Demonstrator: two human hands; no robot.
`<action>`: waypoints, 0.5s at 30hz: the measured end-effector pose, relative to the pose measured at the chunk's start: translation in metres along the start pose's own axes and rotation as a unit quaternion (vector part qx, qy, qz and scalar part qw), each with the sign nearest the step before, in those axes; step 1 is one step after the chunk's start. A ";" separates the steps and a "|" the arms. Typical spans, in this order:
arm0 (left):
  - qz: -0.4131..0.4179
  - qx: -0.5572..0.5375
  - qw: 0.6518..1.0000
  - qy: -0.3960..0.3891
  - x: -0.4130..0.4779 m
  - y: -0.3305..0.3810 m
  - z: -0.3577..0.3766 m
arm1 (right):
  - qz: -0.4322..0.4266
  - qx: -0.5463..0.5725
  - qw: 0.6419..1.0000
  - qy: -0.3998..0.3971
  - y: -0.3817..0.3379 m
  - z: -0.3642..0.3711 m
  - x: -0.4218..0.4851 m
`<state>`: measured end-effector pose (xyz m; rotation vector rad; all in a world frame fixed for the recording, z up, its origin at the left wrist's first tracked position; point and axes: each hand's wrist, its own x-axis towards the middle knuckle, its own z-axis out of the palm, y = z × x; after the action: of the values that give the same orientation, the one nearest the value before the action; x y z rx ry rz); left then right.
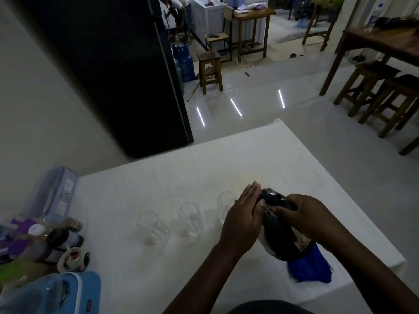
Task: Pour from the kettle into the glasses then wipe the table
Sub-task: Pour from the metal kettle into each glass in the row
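Observation:
A dark, shiny kettle [281, 234] is tilted toward the far side above the white table [172, 173]. My right hand [301, 216] grips its handle. My left hand [243, 214] lies flat against its lid and left side, fingers straight. Three clear empty-looking glasses stand in a row: the left glass [153, 227], the middle glass [191, 219], and the right glass [224, 205], partly hidden by my left hand. The kettle's spout is hidden near that right glass. A blue cloth [310, 266] lies on the table under the kettle's base.
Bottles and a small bowl [70, 259] crowd the table's left edge, with a light blue container [74, 293] at the near left. A black fridge [108, 71] stands beyond the table. Wooden stools [374, 94] and tables are across the tiled floor; a person bends far back.

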<state>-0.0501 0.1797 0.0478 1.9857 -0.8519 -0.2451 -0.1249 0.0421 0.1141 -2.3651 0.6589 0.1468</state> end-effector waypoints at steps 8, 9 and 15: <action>-0.006 -0.004 1.000 -0.006 -0.001 0.001 0.000 | 0.001 0.001 1.000 -0.003 0.002 0.001 0.002; -0.007 -0.003 1.000 -0.006 -0.001 0.001 0.000 | 0.001 0.002 1.000 -0.002 0.003 0.001 0.002; 0.004 0.012 1.000 -0.015 -0.001 0.001 -0.001 | -0.005 0.038 0.999 0.013 0.008 0.006 -0.002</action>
<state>-0.0510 0.1810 0.0489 2.0057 -0.8852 -0.2614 -0.1302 0.0410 0.1054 -2.3000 0.6526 0.0847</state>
